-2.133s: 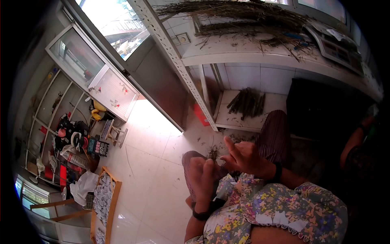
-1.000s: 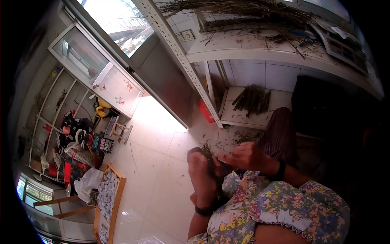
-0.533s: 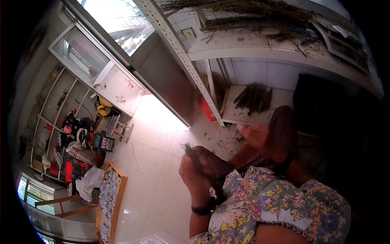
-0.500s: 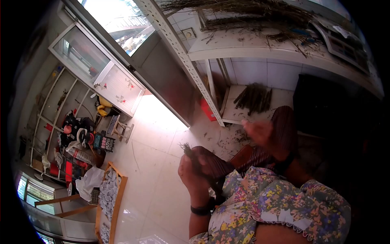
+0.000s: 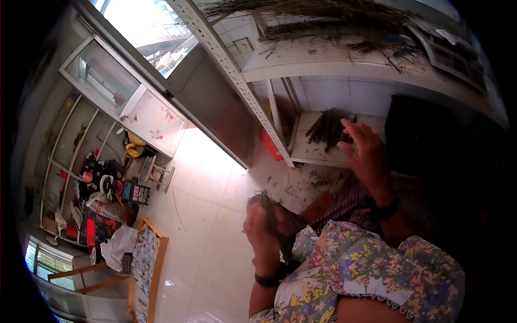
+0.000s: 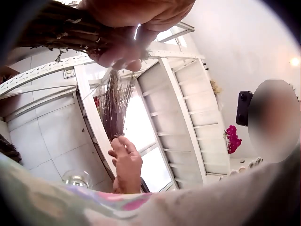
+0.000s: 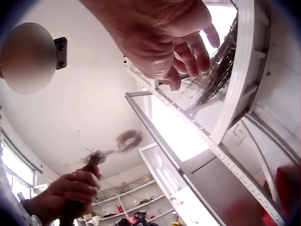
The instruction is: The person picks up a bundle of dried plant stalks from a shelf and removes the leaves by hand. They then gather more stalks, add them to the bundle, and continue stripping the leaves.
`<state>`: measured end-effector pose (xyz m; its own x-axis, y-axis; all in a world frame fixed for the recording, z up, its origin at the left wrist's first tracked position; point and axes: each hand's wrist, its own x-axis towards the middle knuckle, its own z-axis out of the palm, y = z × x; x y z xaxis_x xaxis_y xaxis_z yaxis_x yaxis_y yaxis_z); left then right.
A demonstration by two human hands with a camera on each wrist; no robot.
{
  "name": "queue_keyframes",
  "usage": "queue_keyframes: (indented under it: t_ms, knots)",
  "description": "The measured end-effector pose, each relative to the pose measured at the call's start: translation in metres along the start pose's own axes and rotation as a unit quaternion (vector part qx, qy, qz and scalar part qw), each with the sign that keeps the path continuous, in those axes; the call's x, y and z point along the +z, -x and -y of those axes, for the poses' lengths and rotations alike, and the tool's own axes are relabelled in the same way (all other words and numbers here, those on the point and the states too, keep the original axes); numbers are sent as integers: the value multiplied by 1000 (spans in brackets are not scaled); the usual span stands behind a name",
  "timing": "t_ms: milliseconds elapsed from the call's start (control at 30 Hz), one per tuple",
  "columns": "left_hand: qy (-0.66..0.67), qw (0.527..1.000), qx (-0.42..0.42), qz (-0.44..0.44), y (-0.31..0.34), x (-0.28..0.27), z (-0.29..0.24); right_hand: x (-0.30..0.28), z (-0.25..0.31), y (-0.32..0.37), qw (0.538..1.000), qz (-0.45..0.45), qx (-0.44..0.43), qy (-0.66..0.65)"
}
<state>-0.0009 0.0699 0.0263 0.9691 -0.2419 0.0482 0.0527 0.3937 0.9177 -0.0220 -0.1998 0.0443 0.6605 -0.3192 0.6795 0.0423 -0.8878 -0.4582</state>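
The left hand is curled round a small bundle of dry dark stems, whose thin twiggy tips stick out above the fist. In the left wrist view its fingers wrap the stems; the right wrist view shows the same fist lower left. Raised and apart from it, the right hand has its fingers spread and slightly bent, with nothing seen in them. Beyond its fingertips, on the low shelf, lies a pile of short cut stems.
Long dry branches lie across the upper shelf. A black object stands at right. Plant bits litter the floor before the low shelf. An open door, a wooden-framed tray and a cluttered rack are to the left.
The right hand has left the bundle and moved up and away towards the low shelf, its fingers spreading. The left hand has kept its hold on the stems.
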Motion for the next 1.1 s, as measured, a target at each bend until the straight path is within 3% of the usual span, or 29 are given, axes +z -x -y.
queue_keyframes:
  t_ms: [100, 233, 333, 367, 467, 567, 667, 767, 867, 967, 1100]
  knots:
    - [-26, 999, -19, 20, 2, 11, -3, -2, 22, 8, 990, 74, -39, -115]
    - [-30, 997, -22, 60, 2, 18, -2, 29, 52, 36, 930, 148, -117, -317]
    - [-36, 998, -28, 49, 4, 22, -3, 26, 56, 37, 790, 437, -39, -427]
    - [-34, 998, -33, 46, 5, 22, -5, 18, 59, 35, 770, 495, -6, -403]
    - [-44, 998, -36, 33, 5, 21, -5, 25, 55, 46, 789, 432, 10, -436]
    - [-92, 995, -35, 30, 3, 17, -1, 40, 46, 51, 803, 264, 18, -534]
    - [-107, 991, -62, 49, 3, 20, -1, 36, 46, 44, 737, 199, 23, -646]
    - [-72, 992, -81, 63, 4, 21, 3, 42, 49, 43, 620, 185, -2, -763]
    - [-68, 990, -95, 74, 4, 20, 5, 32, 47, 45, 545, 264, 63, -793]
    - [-40, 990, -95, 99, 3, 16, 6, 37, 45, 48, 557, 239, 108, -788]
    - [-24, 988, -100, 118, 5, 14, 7, 42, 39, 48, 539, 212, 138, -804]
